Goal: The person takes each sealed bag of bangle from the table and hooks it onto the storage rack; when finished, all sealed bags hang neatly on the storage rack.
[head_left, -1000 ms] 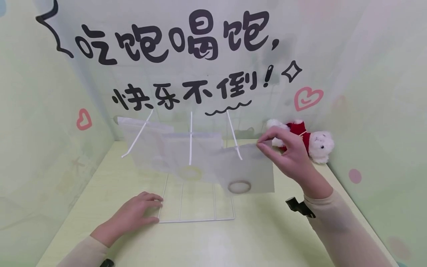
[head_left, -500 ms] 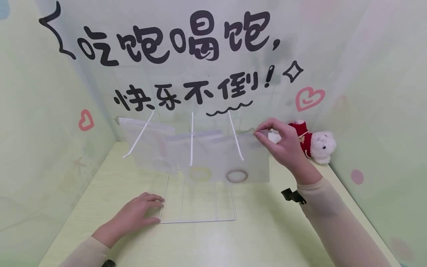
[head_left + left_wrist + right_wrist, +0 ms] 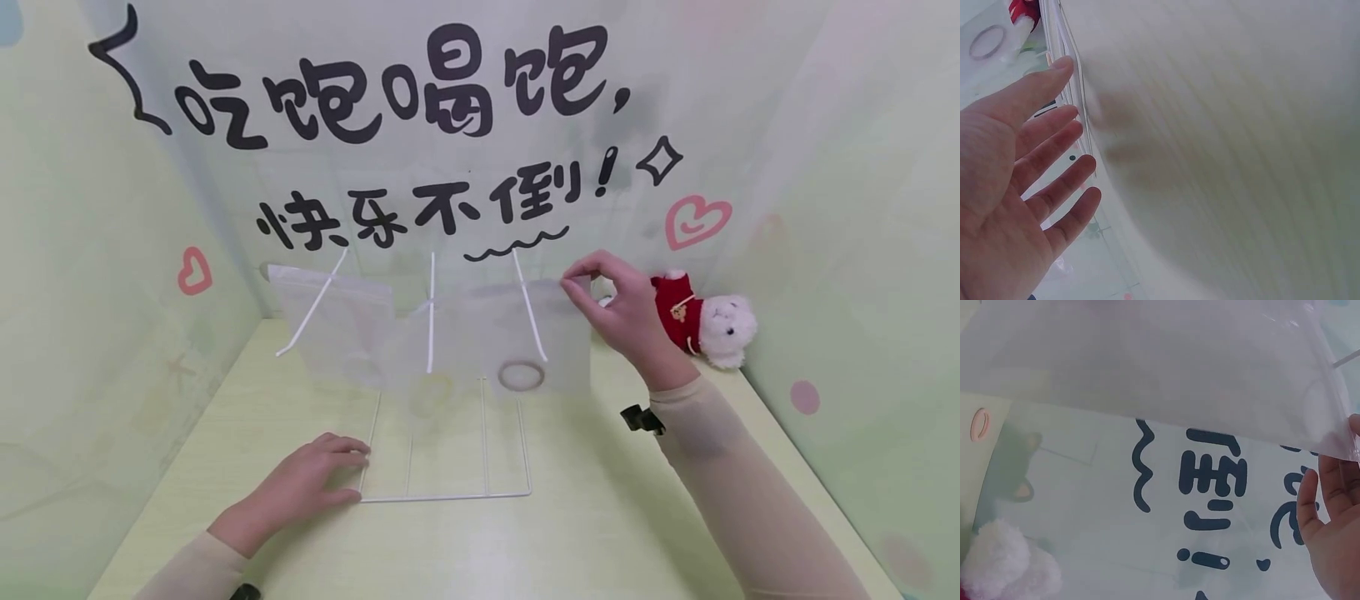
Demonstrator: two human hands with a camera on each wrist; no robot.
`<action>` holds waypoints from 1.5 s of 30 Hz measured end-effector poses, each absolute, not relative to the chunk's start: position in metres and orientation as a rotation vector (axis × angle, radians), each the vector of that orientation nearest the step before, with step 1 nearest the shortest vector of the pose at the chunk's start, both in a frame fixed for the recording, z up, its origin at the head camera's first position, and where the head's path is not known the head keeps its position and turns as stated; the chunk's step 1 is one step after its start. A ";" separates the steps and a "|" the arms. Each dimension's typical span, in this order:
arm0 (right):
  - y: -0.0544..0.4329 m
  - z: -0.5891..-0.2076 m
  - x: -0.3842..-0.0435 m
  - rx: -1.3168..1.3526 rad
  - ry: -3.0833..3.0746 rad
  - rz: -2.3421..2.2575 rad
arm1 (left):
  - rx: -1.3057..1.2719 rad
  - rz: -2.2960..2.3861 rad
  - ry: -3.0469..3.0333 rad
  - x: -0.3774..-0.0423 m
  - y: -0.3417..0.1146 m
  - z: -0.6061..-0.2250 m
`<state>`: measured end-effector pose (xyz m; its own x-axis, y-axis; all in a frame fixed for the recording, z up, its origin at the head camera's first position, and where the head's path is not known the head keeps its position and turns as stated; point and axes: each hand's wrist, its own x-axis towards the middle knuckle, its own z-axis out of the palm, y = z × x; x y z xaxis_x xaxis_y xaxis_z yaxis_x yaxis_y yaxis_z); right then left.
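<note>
A white wire rack stands on the table, with three white prongs slanting forward from its top. My right hand pinches the top right corner of a translucent plastic bag holding a brownish ring. This bag lies behind the right prong; I cannot tell whether it hangs on it. At the middle prong hangs a tilted bag with a yellowish ring; another bag is at the left prong. My left hand touches the rack's front left base wire, fingers extended in the left wrist view.
Behind the right hand, a white plush toy in a red top lies near the table's back right corner. Printed curtains enclose the table at the back and both sides.
My right hand has moved up and left with the bag, raising its top edge along the right prong. The middle bag has swung and tilted. My left hand stays on the base.
</note>
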<state>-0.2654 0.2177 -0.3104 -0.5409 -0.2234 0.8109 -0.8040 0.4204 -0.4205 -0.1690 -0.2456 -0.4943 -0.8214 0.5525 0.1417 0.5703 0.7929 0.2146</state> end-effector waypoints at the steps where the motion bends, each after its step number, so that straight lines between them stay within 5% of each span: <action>1: 0.220 -0.314 -0.271 0.873 -1.997 1.075 | -0.911 -0.381 -2.906 -0.169 -0.246 -0.494; 27: 0.293 -0.422 -0.234 0.724 -2.333 0.961 | -0.706 -0.454 -2.839 -0.167 -0.247 -0.494; 45: 0.330 -0.446 -0.239 0.425 -2.805 0.479 | -0.353 -0.318 -2.690 -0.197 -0.293 -0.451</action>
<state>-0.2388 0.3298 -0.4455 -0.9224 -0.2398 0.3027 -0.3267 0.9025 -0.2805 -0.1969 -0.2931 -0.4509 -0.8853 0.1977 0.4209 0.2904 0.9420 0.1681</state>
